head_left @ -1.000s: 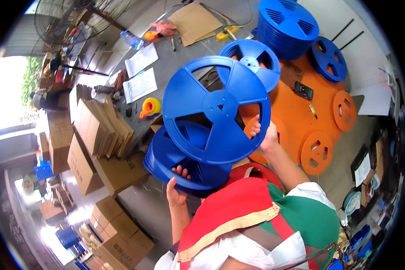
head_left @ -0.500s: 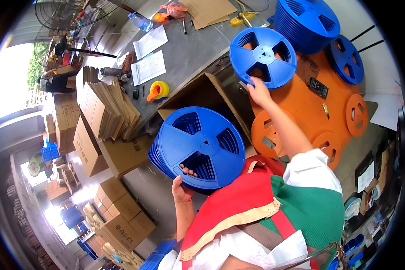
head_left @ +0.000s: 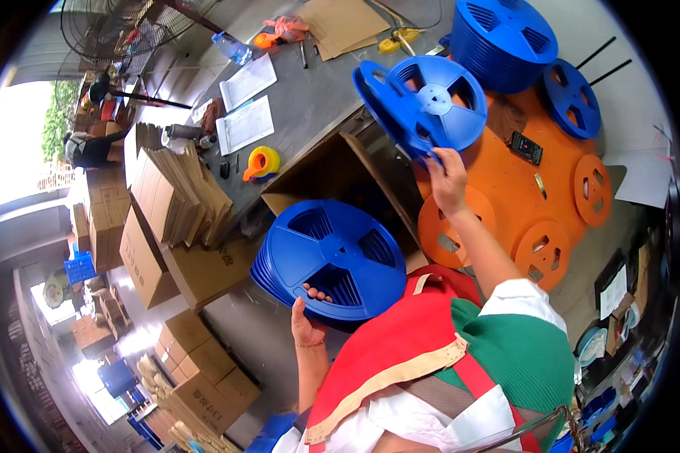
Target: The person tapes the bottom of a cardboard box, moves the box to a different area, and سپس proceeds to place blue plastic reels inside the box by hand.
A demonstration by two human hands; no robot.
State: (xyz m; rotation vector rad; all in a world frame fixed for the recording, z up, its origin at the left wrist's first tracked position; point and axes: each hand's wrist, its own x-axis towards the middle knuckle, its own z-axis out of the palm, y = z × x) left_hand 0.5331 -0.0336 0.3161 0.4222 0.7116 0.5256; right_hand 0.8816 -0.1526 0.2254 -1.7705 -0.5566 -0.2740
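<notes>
Between its palm and fingertips, the left hand [head_left: 307, 328] is hidden from us by the rim of the stack of blue reels [head_left: 342, 251]. That stack's top reel covers most of those below, so we cannot count them. It also blocks part of the open carton [head_left: 380, 180], whose dark inside we cannot make out. The right forearm hides some of an orange disc [head_left: 436, 229]. We lose the top of the taller blue stack [head_left: 502, 62] at the upper edge (the fan [head_left: 125, 30] too), and the sheets' print [head_left: 245, 127] is too small for us to read.
</notes>
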